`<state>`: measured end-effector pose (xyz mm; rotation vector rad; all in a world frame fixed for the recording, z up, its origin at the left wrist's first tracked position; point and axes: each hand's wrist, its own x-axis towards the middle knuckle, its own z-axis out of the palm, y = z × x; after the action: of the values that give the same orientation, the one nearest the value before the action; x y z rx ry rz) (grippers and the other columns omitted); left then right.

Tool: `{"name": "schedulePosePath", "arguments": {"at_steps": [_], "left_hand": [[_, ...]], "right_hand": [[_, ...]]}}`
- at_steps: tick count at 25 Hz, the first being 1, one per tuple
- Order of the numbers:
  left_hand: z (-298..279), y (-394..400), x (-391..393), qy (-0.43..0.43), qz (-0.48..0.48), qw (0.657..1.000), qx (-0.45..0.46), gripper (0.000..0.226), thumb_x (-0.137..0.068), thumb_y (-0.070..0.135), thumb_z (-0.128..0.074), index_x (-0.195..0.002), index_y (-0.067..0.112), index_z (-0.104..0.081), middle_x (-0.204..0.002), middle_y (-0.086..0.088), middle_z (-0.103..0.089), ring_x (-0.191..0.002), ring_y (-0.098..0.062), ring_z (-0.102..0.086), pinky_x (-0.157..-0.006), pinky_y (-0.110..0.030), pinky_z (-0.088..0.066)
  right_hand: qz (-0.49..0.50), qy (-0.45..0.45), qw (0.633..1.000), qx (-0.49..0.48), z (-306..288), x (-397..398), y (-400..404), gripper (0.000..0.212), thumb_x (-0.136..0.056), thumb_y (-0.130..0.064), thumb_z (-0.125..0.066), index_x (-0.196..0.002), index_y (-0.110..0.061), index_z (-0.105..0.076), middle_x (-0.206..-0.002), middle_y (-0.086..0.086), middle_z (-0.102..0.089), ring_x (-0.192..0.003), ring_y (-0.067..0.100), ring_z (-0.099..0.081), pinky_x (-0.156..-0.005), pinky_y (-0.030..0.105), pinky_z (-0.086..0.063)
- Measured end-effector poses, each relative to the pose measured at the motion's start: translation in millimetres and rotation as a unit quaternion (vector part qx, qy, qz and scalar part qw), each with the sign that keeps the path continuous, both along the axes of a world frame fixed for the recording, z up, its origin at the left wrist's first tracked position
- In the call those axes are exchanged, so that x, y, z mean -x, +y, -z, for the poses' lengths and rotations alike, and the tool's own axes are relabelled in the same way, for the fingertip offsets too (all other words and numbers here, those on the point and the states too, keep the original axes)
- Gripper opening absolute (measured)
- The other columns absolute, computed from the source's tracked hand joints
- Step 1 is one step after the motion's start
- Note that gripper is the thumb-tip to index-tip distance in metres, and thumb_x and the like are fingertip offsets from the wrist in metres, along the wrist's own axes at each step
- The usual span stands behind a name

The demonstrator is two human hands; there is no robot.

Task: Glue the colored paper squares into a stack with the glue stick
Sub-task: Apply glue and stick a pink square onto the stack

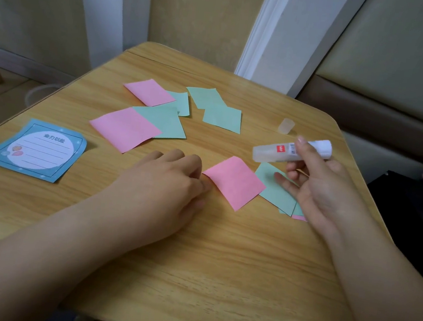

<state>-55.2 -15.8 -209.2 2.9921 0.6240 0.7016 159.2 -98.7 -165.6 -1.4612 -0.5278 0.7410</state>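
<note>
Left hand [173, 182], fingers curled, pinching the near-left corner of a pink paper square [234, 182] flat on the light wooden tabletop [193, 264]. Right hand [320, 188], half open, gripping a translucent white glue stick [285, 151], uncapped, held level above a green paper square [277, 194] partly tucked under the pink one. Just beyond the stick, its clear plastic cap [286, 126] on its side. Farther back, loose pink and green squares [143, 123] overlapping in scattered groups. At far left, a blue lined notepad sheet [36, 149].
</note>
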Motion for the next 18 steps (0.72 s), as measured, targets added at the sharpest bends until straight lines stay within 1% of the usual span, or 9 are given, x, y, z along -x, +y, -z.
{"name": "schedulePosePath", "arguments": {"at_steps": [3,6,9,10,12,13,15,16,18], "left_hand": [[-3.7,-1.2,3.4,0.007,0.006,1.0,0.018,0.048,-0.082,0.042,-0.033,-0.088,0.02,-0.075,-0.085,0.005,-0.066,-0.074,-0.02,-0.062,-0.058,-0.037,-0.054],[-4.8,-1.5,6.1,0.016,0.002,0.999,0.037,0.043,-0.083,0.042,-0.038,-0.085,0.02,-0.075,-0.09,0.007,-0.07,-0.077,-0.017,-0.065,-0.062,-0.035,-0.056],[-6.8,-1.2,6.9,0.016,-0.002,0.999,0.041,0.044,-0.084,0.042,-0.038,-0.091,0.02,-0.075,-0.094,0.007,-0.071,-0.08,-0.017,-0.067,-0.066,-0.034,-0.055],[-8.4,-2.0,7.0,0.014,-0.001,0.999,0.044,0.045,-0.086,0.041,-0.036,-0.095,0.02,-0.074,-0.098,0.007,-0.071,-0.084,-0.018,-0.067,-0.07,-0.035,-0.054],[-10.6,-2.0,8.2,0.012,-0.004,0.997,0.07,0.043,-0.09,0.041,-0.037,-0.107,0.021,-0.071,-0.111,0.008,-0.068,-0.098,-0.018,-0.064,-0.082,-0.035,-0.051],[-10.6,-1.7,10.0,0.009,-0.003,0.997,0.071,0.041,-0.088,0.04,-0.039,-0.107,0.022,-0.071,-0.112,0.008,-0.068,-0.099,-0.018,-0.064,-0.082,-0.035,-0.05],[-10.4,-2.6,16.6,0.018,0.0,0.998,0.061,0.034,-0.082,0.037,-0.046,-0.091,0.022,-0.074,-0.097,0.006,-0.071,-0.085,-0.019,-0.067,-0.071,-0.034,-0.053],[-11.3,-2.9,20.8,0.023,-0.002,0.997,0.068,0.024,-0.08,0.034,-0.052,-0.084,0.022,-0.073,-0.089,0.006,-0.069,-0.078,-0.019,-0.066,-0.063,-0.033,-0.053],[-13.5,-3.8,30.5,0.008,0.004,0.996,0.084,0.004,-0.077,0.023,-0.067,-0.074,0.024,-0.069,-0.077,0.009,-0.062,-0.067,-0.017,-0.061,-0.049,-0.03,-0.049]], "right_hand": [[-0.056,0.002,0.997,0.057,-9.7,4.9,19.2,0.019,-0.087,-0.033,-0.063,-0.082,-0.015,-0.063,-0.057,-0.003,-0.048,-0.053,0.008,-0.043,-0.094,0.044,-0.05],[-0.091,0.014,0.991,0.096,-18.7,6.7,29.2,0.02,-0.085,-0.035,-0.065,-0.078,-0.016,-0.063,-0.056,-0.003,-0.047,-0.051,0.008,-0.042,-0.091,0.047,-0.051],[-0.112,0.032,0.987,0.115,-20.7,10.5,23.3,0.022,-0.084,-0.035,-0.066,-0.075,-0.016,-0.061,-0.054,-0.002,-0.046,-0.049,0.009,-0.042,-0.085,0.047,-0.054],[-0.114,0.043,0.986,0.118,-20.3,13.4,19.3,0.022,-0.084,-0.035,-0.065,-0.076,-0.015,-0.061,-0.054,-0.002,-0.046,-0.048,0.008,-0.041,-0.083,0.046,-0.055],[-0.107,0.073,0.985,0.116,-19.0,20.1,9.7,0.02,-0.084,-0.032,-0.065,-0.078,-0.014,-0.06,-0.053,-0.001,-0.046,-0.045,0.008,-0.041,-0.077,0.044,-0.057],[-0.103,0.087,0.984,0.112,-18.5,23.0,4.7,0.019,-0.083,-0.031,-0.066,-0.078,-0.014,-0.061,-0.053,-0.001,-0.046,-0.045,0.007,-0.04,-0.076,0.044,-0.058],[-0.1,0.096,0.985,0.105,-17.7,26.9,-5.0,0.019,-0.079,-0.032,-0.067,-0.077,-0.013,-0.061,-0.053,0.0,-0.046,-0.044,0.007,-0.04,-0.077,0.044,-0.057],[-0.096,0.086,0.986,0.103,-17.1,27.8,-9.6,0.019,-0.078,-0.032,-0.067,-0.077,-0.014,-0.062,-0.053,-0.001,-0.047,-0.044,0.007,-0.041,-0.079,0.043,-0.056],[-0.083,0.053,0.991,0.089,-15.5,28.7,-19.3,0.021,-0.077,-0.034,-0.067,-0.078,-0.014,-0.063,-0.053,-0.002,-0.048,-0.046,0.006,-0.041,-0.077,0.035,-0.056]]}}
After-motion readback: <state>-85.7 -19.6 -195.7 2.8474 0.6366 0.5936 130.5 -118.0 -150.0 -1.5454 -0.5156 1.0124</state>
